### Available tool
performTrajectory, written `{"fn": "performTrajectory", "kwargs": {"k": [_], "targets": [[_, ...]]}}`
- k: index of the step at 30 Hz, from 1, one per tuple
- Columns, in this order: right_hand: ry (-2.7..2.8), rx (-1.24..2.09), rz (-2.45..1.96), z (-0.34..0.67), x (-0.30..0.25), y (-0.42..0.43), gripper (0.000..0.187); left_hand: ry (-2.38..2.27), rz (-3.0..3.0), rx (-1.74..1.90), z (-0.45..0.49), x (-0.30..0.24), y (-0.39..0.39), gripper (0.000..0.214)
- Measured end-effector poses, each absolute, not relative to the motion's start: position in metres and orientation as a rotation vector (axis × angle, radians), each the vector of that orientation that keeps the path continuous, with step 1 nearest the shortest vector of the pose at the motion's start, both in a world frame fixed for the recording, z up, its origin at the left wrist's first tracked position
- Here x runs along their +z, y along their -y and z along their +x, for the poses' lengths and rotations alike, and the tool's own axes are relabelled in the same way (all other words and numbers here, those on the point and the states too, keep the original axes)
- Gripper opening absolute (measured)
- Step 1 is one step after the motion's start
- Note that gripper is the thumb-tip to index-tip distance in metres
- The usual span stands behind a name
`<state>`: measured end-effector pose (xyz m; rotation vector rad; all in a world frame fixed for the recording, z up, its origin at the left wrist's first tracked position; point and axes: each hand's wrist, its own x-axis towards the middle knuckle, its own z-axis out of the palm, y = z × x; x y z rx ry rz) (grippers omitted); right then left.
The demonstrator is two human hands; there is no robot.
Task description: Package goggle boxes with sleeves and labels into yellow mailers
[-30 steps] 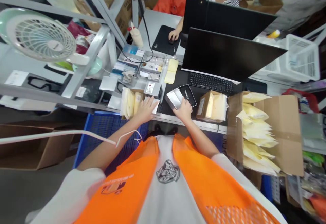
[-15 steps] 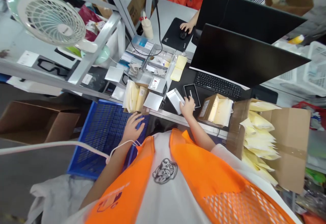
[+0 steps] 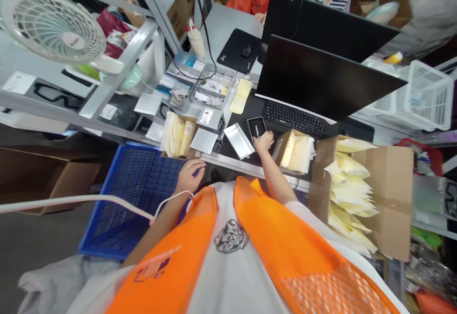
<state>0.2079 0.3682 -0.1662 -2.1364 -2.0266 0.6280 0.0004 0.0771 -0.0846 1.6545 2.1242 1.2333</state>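
Note:
My right hand (image 3: 263, 141) grips the near end of a small flat black box (image 3: 256, 126) with white lettering and a pale rim, its thumb and fingers at either side. Just left of it on the desk lies an open white box tray (image 3: 238, 141), apart from the hand. My left hand (image 3: 190, 176) holds nothing; its fingers are stretched out near the desk's front edge, beside the blue plastic crate (image 3: 107, 204). Closest to that hand on the desk are a small carton of yellow padded envelopes (image 3: 175, 135) and a silver-white box (image 3: 203, 140).
A second carton of envelopes (image 3: 293, 152) stands right of my right hand, with a big cardboard box (image 3: 392, 199) beyond. Behind are a keyboard (image 3: 294, 118) and monitor (image 3: 321, 80). A fan (image 3: 60, 30) hangs upper left. A co-worker sits across the desk.
My right hand has shifted from the white tray's edge onto the black box. My left hand's fingers have drawn closer together. The co-worker's hand has left the mouse. The view has turned slightly.

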Motion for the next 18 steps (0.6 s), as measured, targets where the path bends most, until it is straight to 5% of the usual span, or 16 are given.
{"fn": "performTrajectory", "kwargs": {"k": [7,18], "targets": [[2.129,0.579,-2.023,0.207,-0.16,-0.369,0.047,-1.964,1.856,1.312,0.002,-0.076,-0.102,0.014],[2.396,0.789,-1.932,0.177,-0.159,-0.426,0.069,-1.754,1.903,1.274,0.032,-0.075,-0.125,0.016]]}}
